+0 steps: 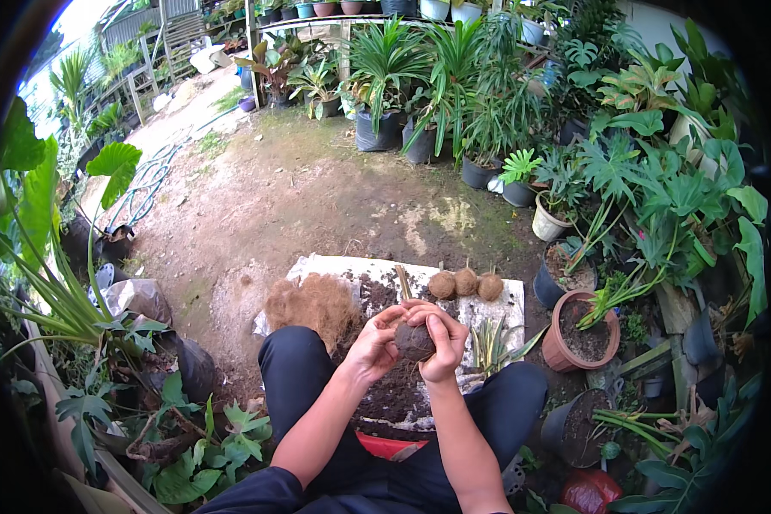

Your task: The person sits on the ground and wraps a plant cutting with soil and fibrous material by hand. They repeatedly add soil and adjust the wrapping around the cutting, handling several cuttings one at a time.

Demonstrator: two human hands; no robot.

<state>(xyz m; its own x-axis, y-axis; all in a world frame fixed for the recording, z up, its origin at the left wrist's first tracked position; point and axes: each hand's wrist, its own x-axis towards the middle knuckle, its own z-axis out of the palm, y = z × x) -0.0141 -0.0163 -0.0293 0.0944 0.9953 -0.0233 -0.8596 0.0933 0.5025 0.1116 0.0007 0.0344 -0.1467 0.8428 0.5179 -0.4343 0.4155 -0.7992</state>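
Observation:
Between my knees, my left hand (377,344) and my right hand (442,340) hold a dark ball of soil (414,342) with fibres on it. The fingertips of both hands meet near its top. Beyond them, a bundle of dry stalks (403,281) points away. A pale sheet (511,295) lies on the ground, strewn with dark soil (392,398). At its left is a heap of brown coconut fibre (311,307). Three fibre-covered balls (466,283) with short stems stand in a row at its far right. Cut green leaf pieces (488,347) lie near my right knee.
A terracotta-coloured pot (568,350) and a dark pot (543,289) stand to the right among leafy plants. More potted plants line the far side. A coiled hose (148,180) lies at the far left. Large leafy plants and a crumpled plastic bag (138,299) are on the left.

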